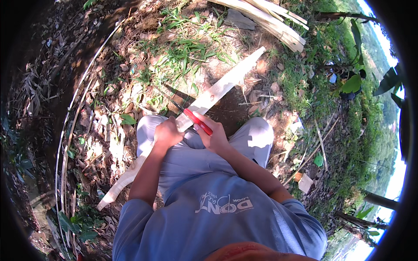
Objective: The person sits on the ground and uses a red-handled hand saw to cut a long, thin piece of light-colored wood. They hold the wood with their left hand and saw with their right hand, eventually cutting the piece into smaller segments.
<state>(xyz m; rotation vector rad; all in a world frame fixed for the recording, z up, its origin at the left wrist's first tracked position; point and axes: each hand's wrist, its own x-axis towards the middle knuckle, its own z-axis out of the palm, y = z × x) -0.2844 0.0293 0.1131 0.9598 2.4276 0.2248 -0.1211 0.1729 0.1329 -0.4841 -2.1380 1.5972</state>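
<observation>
Over lap [196, 156] — left hand [169, 132] gripping plank [223, 86], right hand [215, 137] holding red knife [191, 116]

sunlight dapples the ground [213, 69] and nearly bleaches the wooden strip [222, 87] i grip; the sky [394, 178] glares white at right; fisheye curves fade into black corners.
</observation>
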